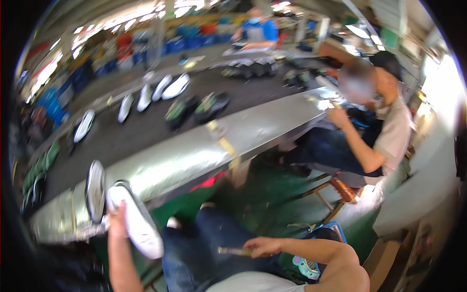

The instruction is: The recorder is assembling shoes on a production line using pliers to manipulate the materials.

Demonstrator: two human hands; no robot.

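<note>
Let's hold the white shoe (137, 223) steady.
Our left grip (117, 220) clasps it; right of the shoe, our right grip (263, 247) holds a brush-like tool (233, 251), best kept loose.

The held sole (138, 228) is white, the worktop (146, 126) charcoal, the metal ledge (146, 170) silvery with yellow tape (226, 146), the paired shoes (212, 108) black and green, the floor (258, 197) deep green, the wearer's trousers (214, 231) dark blue

Motion blurs the fisheye-bent scene, glare whitens its right side, and the metal ledge (187, 153) shines.
</note>
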